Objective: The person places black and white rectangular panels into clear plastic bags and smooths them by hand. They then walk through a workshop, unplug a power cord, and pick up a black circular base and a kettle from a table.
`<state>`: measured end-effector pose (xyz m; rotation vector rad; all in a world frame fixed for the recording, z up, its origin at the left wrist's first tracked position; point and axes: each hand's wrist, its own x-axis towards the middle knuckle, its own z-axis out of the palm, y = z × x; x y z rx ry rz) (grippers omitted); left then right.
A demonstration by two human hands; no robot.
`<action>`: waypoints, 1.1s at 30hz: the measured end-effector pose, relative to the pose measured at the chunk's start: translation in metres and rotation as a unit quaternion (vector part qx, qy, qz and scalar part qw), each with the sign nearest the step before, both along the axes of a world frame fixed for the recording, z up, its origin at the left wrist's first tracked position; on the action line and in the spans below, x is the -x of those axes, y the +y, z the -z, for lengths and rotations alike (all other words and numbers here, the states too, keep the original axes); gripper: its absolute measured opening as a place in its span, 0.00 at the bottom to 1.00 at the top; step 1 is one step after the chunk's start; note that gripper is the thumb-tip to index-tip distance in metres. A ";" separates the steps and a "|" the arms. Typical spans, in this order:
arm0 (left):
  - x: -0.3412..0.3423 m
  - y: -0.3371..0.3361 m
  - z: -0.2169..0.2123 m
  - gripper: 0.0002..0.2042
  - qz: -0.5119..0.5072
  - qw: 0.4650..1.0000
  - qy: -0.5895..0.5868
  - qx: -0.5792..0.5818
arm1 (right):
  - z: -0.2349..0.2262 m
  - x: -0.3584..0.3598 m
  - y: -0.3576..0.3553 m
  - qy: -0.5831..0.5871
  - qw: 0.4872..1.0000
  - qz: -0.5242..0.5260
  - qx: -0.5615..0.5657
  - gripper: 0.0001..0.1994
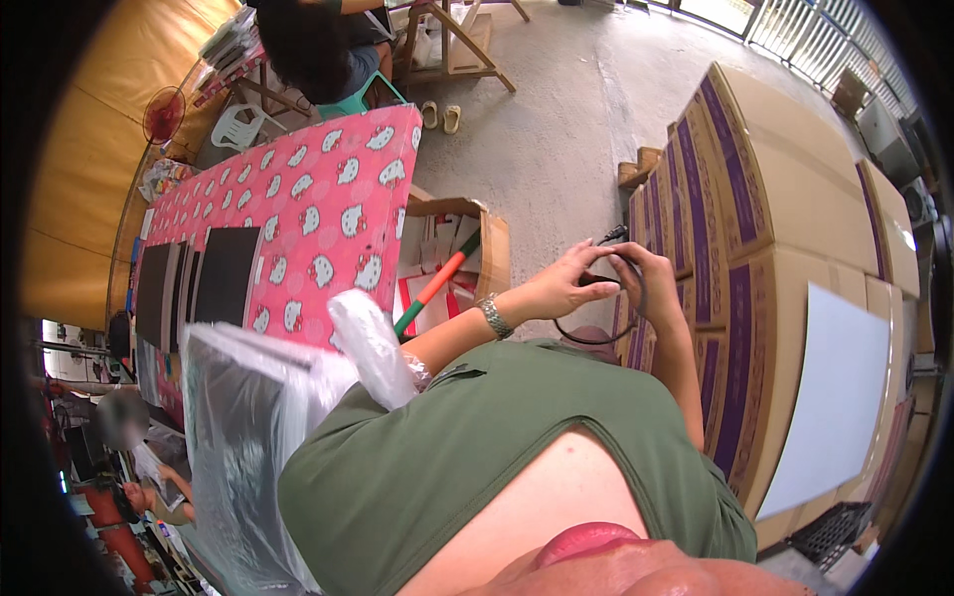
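In front of my body, both hands are together at a thin black cable [599, 341], which hangs below them in a loose loop. My right hand [648, 281] pinches the cable near the fingertips. My left hand [566, 282], with a metal watch [492, 316] at the wrist, has its fingers and thumb curled round a dark part of the same cable; its fingertips meet the right hand. A dark end piece [615, 234] of the cable, perhaps a plug, sticks out just beyond the fingers.
Stacked cardboard boxes [795, 189] with purple stripes rise at my right, a pale sheet [830, 397] against them. A pink patterned table [328, 214] holds black panels [225, 278]. An open carton [494, 253], clear plastic wrap [248, 397] and a seated person [308, 50] are also around.
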<state>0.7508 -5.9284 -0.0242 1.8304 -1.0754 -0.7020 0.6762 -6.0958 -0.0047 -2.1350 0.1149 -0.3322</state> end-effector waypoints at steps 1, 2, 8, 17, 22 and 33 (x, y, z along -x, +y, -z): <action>-0.020 -0.016 -0.013 0.32 0.018 0.997 0.069 0.006 | 0.001 -0.017 -0.017 -0.006 1.000 0.025 -0.010 0.07; -0.039 -0.027 -0.015 0.32 0.011 0.996 0.083 0.024 | 0.002 -0.040 -0.027 -0.014 0.999 0.037 -0.024 0.07; -0.197 -0.092 0.009 0.27 -0.075 0.933 0.322 0.143 | -0.014 -0.199 -0.097 -0.052 0.999 -0.011 -0.001 0.05; -0.393 -0.062 0.090 0.33 -0.520 0.375 0.476 0.601 | -0.059 -0.441 -0.106 0.113 0.908 -0.388 -0.108 0.10; -0.430 -0.071 0.127 0.45 -0.618 0.473 0.461 0.427 | -0.009 -0.563 -0.060 0.149 0.846 -0.274 -0.433 0.12; -0.599 -0.058 0.108 0.55 -0.433 0.829 0.166 0.312 | -0.014 -0.729 -0.006 0.139 0.817 -0.319 -0.460 0.19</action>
